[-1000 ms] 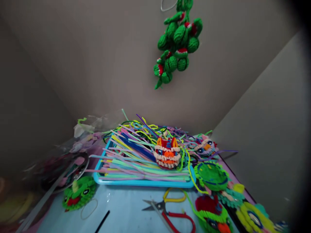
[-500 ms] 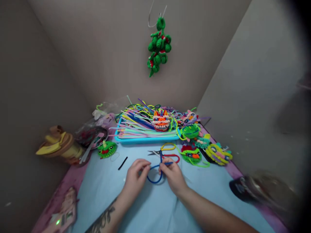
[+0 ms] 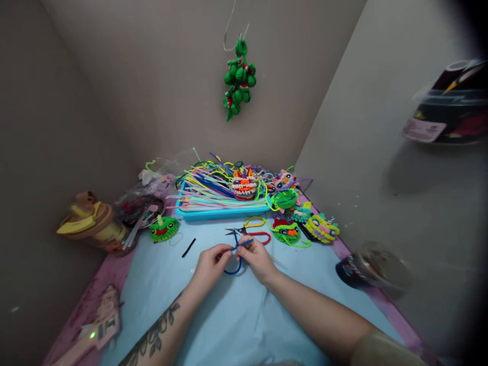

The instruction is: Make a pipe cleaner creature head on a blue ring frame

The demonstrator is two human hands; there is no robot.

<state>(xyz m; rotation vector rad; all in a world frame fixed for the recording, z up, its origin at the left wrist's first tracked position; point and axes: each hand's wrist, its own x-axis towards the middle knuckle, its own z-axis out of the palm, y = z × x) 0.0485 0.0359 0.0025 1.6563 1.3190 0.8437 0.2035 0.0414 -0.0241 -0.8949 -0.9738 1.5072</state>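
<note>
- Pinched between fingertips: the left hand (image 3: 211,262) seems to nip one side of a blue bendy stick (image 3: 232,273), and the right hand (image 3: 257,258) nips it where it crosses itself.
- That blue stick is between the two hands, over the pale blue cover (image 3: 229,317), on the near side of the scissors (image 3: 242,231). It makes a loop that hangs down, with ends poking up and out past the fingers.
- It looks very light, so a soft pinch should be plenty.
- It is probably like fuzzy craft wire: soft outside, a bit stiff inside. It should bend easily and keep its bend.
- I don't think it would slip much or break from a squeeze, but bending one spot over and over could make it weak.
- Best place to hold: right at the crossing, with thumb and finger. The other hand can hold the side of the loop.
- Holding just a tip might let the loop twist or spring loose.
</note>
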